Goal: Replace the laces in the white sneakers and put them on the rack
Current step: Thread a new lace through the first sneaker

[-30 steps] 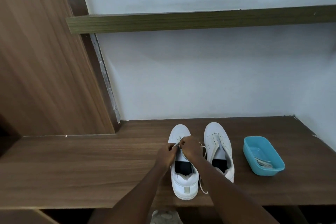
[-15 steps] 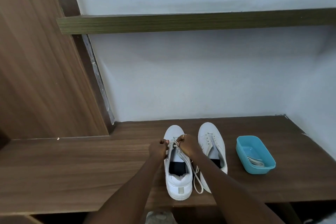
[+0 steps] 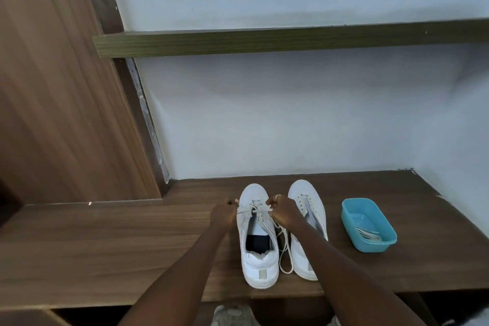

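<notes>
Two white sneakers stand side by side on the wooden shelf (image 3: pixel 105 241), toes toward the wall. The left sneaker (image 3: pixel 258 251) has a white lace (image 3: pixel 284 249) partly threaded near its toe, with loose loops trailing between the shoes. My left hand (image 3: pixel 225 213) pinches one lace end at the sneaker's left side. My right hand (image 3: pixel 284 210) pinches the other end on the right. The lace runs taut between them across the eyelets. The right sneaker (image 3: pixel 309 209) has bare eyelets and is partly hidden by my right forearm.
A blue plastic tub (image 3: pixel 369 225) holding pale laces sits on the shelf to the right of the shoes. A dark upper shelf (image 3: pixel 291 40) spans the white wall. A wooden panel (image 3: pixel 53 87) rises on the left. Another shoe (image 3: pixel 232 315) shows below the shelf edge.
My hands have moved apart, from close together over the toe of the left sneaker to either side of it, drawing the lace tight. The camera view has shifted slightly.
</notes>
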The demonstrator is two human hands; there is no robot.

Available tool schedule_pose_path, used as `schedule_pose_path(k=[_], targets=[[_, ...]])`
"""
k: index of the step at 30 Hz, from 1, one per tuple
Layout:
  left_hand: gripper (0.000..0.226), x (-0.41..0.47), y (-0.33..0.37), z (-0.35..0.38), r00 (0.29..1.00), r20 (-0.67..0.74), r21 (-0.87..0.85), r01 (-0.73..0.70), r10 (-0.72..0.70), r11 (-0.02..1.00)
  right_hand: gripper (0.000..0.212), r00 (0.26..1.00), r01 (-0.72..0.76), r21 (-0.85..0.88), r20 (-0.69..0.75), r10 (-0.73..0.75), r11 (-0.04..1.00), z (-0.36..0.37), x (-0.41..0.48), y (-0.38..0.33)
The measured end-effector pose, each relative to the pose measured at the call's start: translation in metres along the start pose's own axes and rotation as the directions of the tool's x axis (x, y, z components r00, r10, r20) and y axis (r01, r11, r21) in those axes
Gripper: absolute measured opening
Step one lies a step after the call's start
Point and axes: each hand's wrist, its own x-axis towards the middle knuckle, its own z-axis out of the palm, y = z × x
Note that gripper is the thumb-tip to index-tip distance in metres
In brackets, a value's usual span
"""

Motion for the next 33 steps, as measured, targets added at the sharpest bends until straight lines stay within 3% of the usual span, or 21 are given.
schedule_pose_path(k=[2, 6, 13, 17, 21, 25, 27, 29, 33], targets=[[0.037, -0.002, -0.002, -0.001, 0.995, 0.082, 0.283, -0.08, 0.059, 0.956, 0.033, 1.0, 0.011, -0.063, -0.025, -0.013, 0.998, -0.001, -0.001, -0.002], [0.028, -0.005, -0.005, -0.001, 0.997, 0.044, 0.368, -0.076, 0.064, 0.927, 0.029, 0.997, 0.007, -0.138, -0.077, -0.018, 0.99, -0.003, -0.005, -0.006], [0.026, -0.01, -0.019, -0.021, 0.967, -0.244, 0.251, -0.007, 0.07, 0.968, 0.028, 0.995, -0.001, -0.211, -0.101, -0.021, 0.977, -0.013, -0.013, -0.01], [0.027, -0.01, -0.034, -0.041, 0.928, -0.362, 0.136, 0.141, -0.083, 0.981, 0.031, 0.99, -0.008, -0.265, -0.14, -0.03, 0.964, -0.015, -0.014, -0.012], [0.029, -0.011, -0.054, -0.063, 0.81, -0.513, -0.026, 0.318, -0.286, 0.948, 0.028, 0.986, -0.02, -0.298, -0.164, -0.031, 0.955, -0.018, -0.017, -0.011], [0.028, -0.014, -0.072, -0.068, 0.727, -0.525, -0.111, 0.458, -0.443, 0.882, 0.029, 0.985, -0.013, -0.285, -0.17, -0.038, 0.958, -0.02, -0.018, -0.011], [0.033, -0.016, -0.073, -0.06, 0.747, -0.487, -0.096, 0.47, -0.453, 0.877, 0.029, 0.983, -0.003, -0.261, -0.176, -0.045, 0.965, -0.02, -0.017, -0.011], [0.041, -0.018, -0.069, -0.049, 0.845, -0.355, -0.036, 0.415, -0.399, 0.909, 0.028, 0.983, 0.01, -0.241, -0.178, -0.054, 0.97, -0.02, -0.016, -0.01], [0.041, -0.019, -0.051, -0.029, 0.931, -0.197, 0.274, 0.352, -0.306, 0.895, 0.026, 0.986, 0.036, -0.214, -0.149, -0.069, 0.976, -0.018, -0.011, -0.007]])
